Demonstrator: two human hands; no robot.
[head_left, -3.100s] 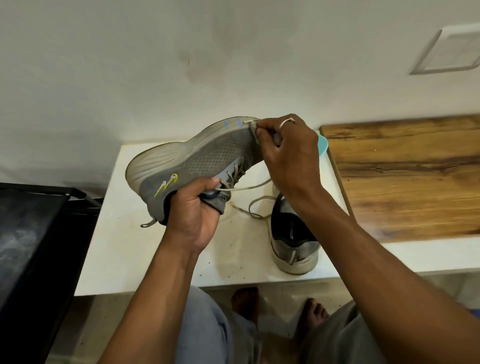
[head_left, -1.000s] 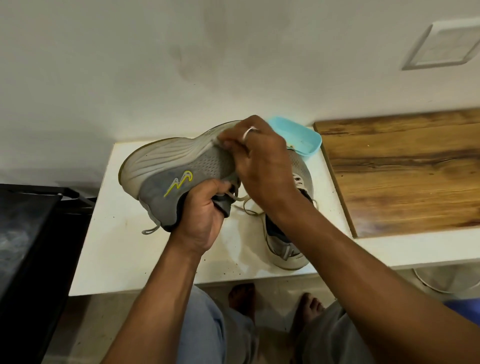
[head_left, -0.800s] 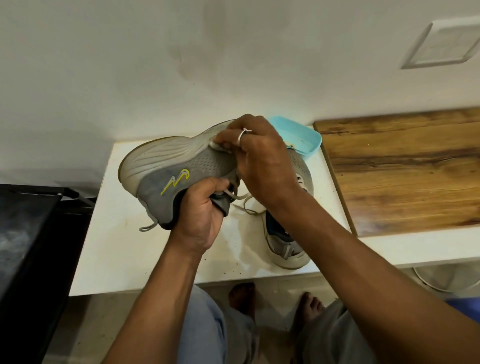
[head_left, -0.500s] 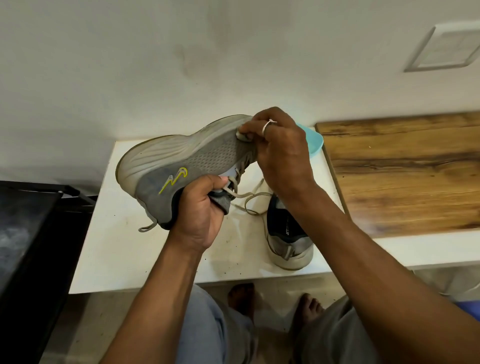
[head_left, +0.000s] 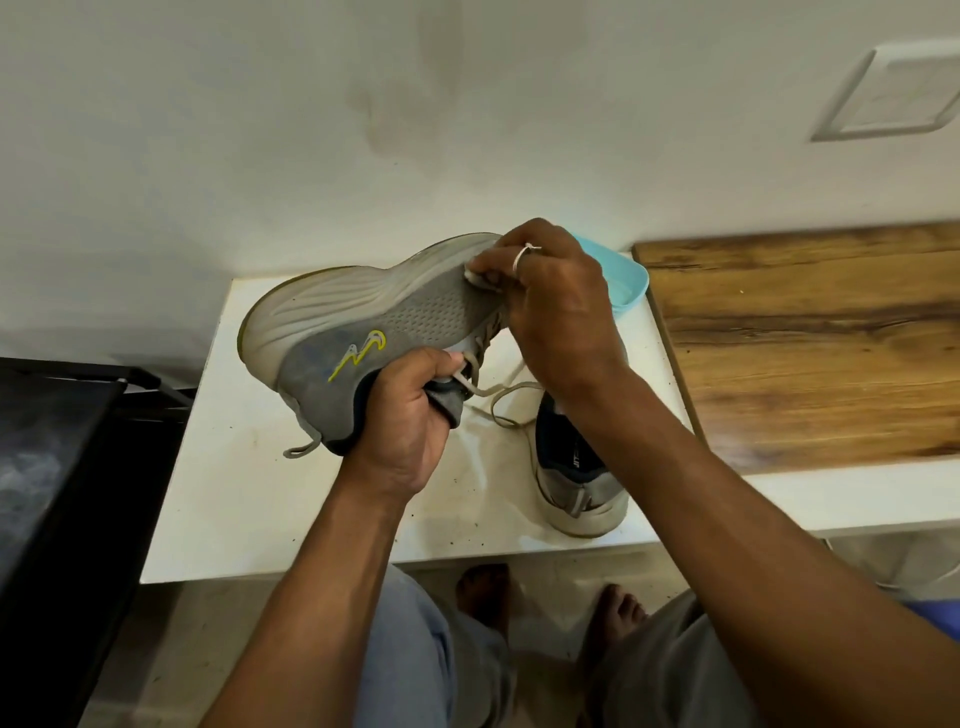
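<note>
Your left hand grips the grey shoe at its collar, fingers curled round the opening, so the shoe is held above the white table on its side, with the sole turned toward the wall. Your right hand pinches a small white wipe (cloth or sponge, too small to tell) and presses it against the shoe's side near the toe. Loose laces hang from the shoe toward the table. The second shoe stands on the table under your right wrist. A teal dish sits just behind your right hand, beside a wooden top.
</note>
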